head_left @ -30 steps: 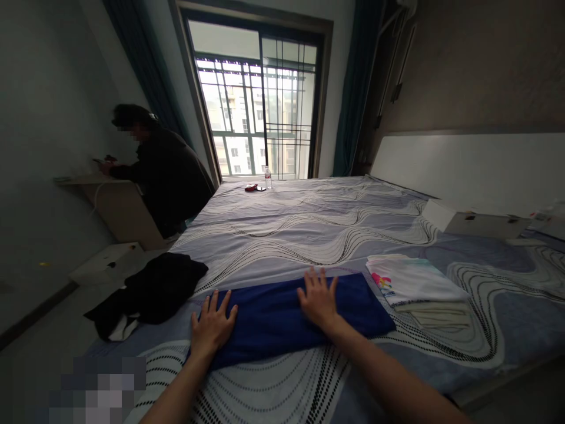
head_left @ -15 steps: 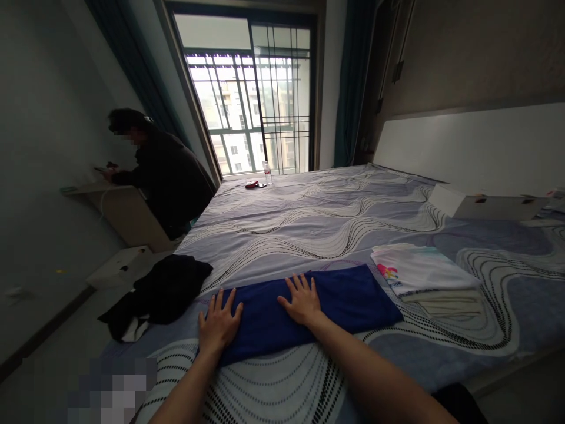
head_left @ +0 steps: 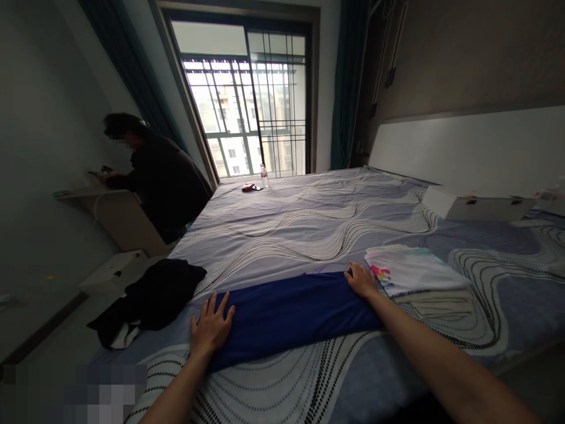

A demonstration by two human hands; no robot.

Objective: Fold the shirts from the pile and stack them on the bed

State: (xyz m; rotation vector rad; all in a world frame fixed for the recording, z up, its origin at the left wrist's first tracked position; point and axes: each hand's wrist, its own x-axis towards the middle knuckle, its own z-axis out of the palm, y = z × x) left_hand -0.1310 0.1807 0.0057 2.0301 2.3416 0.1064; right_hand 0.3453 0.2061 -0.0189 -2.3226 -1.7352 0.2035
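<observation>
A folded blue garment [head_left: 282,318] lies as a long strip across the near part of the bed. My left hand [head_left: 212,324] rests flat on its left end, fingers spread. At the far corner of the right end, my right hand [head_left: 362,281] has its fingers bent and drawn together on the cloth edge; the fingertips are partly hidden. Just right of that hand is a folded white T-shirt [head_left: 419,268] with a pink print, on top of folded cream cloth [head_left: 445,303]. A crumpled black garment [head_left: 163,294] lies left of my left hand.
The patterned bedsheet [head_left: 282,235] spreads toward the window. A bottle [head_left: 264,176] and a red item [head_left: 248,188] stand at the bed's far edge. A white box [head_left: 481,207] is at right. Another person [head_left: 163,176] leans on a small desk [head_left: 128,215] at left.
My right hand has moved right, from lying flat on the middle of the blue garment to its right end, and its fingers have closed. My left hand stays on the left end.
</observation>
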